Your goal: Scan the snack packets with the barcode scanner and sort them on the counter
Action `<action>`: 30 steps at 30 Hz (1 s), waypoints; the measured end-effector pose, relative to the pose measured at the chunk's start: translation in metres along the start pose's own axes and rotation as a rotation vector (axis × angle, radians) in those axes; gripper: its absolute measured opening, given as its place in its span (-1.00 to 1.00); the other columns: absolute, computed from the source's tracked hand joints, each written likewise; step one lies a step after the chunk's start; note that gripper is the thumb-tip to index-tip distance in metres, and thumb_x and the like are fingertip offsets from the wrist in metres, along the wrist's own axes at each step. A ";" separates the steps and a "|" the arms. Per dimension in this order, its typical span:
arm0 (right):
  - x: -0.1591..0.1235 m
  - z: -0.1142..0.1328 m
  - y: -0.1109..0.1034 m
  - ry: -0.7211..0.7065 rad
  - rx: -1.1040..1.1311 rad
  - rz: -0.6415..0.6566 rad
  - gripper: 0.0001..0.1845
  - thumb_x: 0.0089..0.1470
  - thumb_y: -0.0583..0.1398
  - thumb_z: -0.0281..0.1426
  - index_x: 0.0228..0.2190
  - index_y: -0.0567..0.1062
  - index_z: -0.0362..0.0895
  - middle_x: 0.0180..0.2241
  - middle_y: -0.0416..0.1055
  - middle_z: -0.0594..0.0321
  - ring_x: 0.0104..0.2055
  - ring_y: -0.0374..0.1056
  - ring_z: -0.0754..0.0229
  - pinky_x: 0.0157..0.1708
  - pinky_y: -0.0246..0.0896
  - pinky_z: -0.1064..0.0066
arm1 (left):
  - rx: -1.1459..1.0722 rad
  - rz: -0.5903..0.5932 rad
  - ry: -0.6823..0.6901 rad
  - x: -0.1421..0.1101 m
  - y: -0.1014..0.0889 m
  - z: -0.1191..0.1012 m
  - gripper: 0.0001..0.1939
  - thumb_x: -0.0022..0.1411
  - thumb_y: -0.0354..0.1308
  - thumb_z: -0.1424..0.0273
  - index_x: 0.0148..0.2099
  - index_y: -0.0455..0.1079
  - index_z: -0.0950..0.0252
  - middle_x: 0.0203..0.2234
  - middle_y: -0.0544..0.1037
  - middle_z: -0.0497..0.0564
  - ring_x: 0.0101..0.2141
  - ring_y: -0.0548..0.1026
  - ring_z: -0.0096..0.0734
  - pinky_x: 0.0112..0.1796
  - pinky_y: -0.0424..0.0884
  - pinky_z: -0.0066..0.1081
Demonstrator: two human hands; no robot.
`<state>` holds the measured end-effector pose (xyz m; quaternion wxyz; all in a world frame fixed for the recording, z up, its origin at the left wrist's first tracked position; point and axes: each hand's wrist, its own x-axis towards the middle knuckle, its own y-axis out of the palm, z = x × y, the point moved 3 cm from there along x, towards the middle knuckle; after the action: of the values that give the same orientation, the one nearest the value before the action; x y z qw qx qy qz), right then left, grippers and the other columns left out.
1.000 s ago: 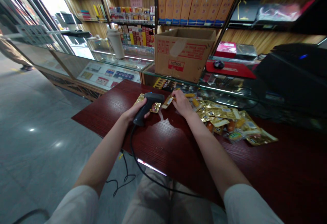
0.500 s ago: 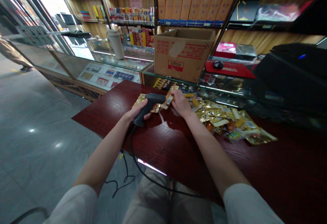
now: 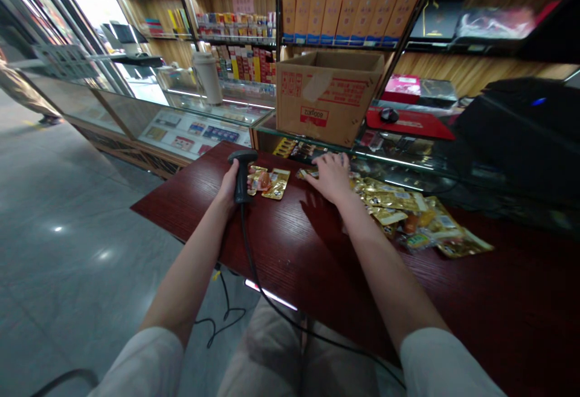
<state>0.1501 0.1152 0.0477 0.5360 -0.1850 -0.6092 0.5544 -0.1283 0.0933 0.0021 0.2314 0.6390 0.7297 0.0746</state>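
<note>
My left hand [image 3: 229,187] is wrapped round the grip of a black barcode scanner [image 3: 241,180], held nearly upright over the left part of the dark red wooden table [image 3: 272,240]. Beside the scanner lie a few small gold foil snack packets [image 3: 277,183], partly behind my fingers. My right hand [image 3: 333,174] is open, palm down, fingers spread above more packets near the table's back edge. Part of one packet [image 3: 301,173] shows by its thumb; whether they touch I cannot tell. A pile of gold packets [image 3: 390,196] spreads to the right of this hand.
Behind the table, an open cardboard box [image 3: 328,98] stands on a glass display counter [image 3: 203,120]. A white tumbler [image 3: 208,80], a red mat [image 3: 417,124] and a mouse [image 3: 388,115] are also there. The scanner's cable [image 3: 252,258] runs over the table's front edge.
The scanner has swung from pointing right to nearly upright and shifted left. My right hand has let go of a gold packet and moved right, its fingers opening.
</note>
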 end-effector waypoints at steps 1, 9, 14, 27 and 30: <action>-0.001 0.012 0.003 -0.056 0.045 0.043 -0.52 0.17 0.28 -0.22 0.08 0.52 -0.14 0.09 0.44 -0.07 0.20 0.25 -0.17 0.32 -0.11 -0.17 | -0.010 -0.017 0.001 0.002 -0.002 0.000 -0.31 0.36 -0.06 -0.16 -0.06 0.48 0.41 -0.66 0.41 -0.06 -0.71 0.32 -0.56 -0.65 0.27 -0.57; -0.023 0.068 0.050 -0.162 0.096 0.403 -0.34 0.24 0.22 -0.06 0.22 0.38 -0.17 0.22 0.35 -0.12 0.25 0.28 -0.17 0.23 0.13 0.01 | -0.012 -0.070 0.052 0.000 -0.002 0.000 -0.36 0.37 -0.01 -0.11 -0.07 0.50 0.41 -0.66 0.43 -0.04 -0.71 0.34 -0.54 -0.67 0.23 -0.56; -0.021 0.068 0.040 -0.103 -0.018 0.382 -0.51 0.26 0.19 -0.15 0.06 0.46 -0.24 0.10 0.39 -0.20 0.18 0.31 -0.20 0.13 0.20 -0.01 | -0.004 -0.052 0.024 -0.002 -0.001 0.001 -0.34 0.37 -0.03 -0.12 -0.05 0.51 0.41 -0.68 0.41 -0.05 -0.71 0.36 -0.52 -0.66 0.27 -0.56; -0.017 0.053 0.039 0.317 0.037 0.357 -0.10 -0.09 0.41 0.03 0.08 0.37 -0.34 0.10 0.35 -0.43 0.18 0.32 -0.35 0.10 0.26 -0.06 | 0.007 -0.057 0.040 -0.007 0.004 0.000 -0.44 0.43 -0.05 -0.01 -0.07 0.53 0.39 -0.67 0.46 0.00 -0.70 0.38 -0.49 -0.64 0.31 -0.54; -0.018 0.060 0.042 0.368 0.055 0.478 -0.13 -0.12 0.45 -0.12 0.09 0.36 -0.34 0.09 0.40 -0.39 0.16 0.37 -0.31 0.07 0.30 0.03 | 0.034 -0.047 0.046 -0.007 0.004 0.001 -0.40 0.38 0.01 -0.07 -0.09 0.53 0.39 -0.67 0.45 0.00 -0.70 0.38 -0.49 -0.65 0.31 -0.54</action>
<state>0.0894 0.0854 0.0146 0.4965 -0.4057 -0.4258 0.6384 -0.1235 0.0870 0.0046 0.2056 0.6236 0.7508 0.0715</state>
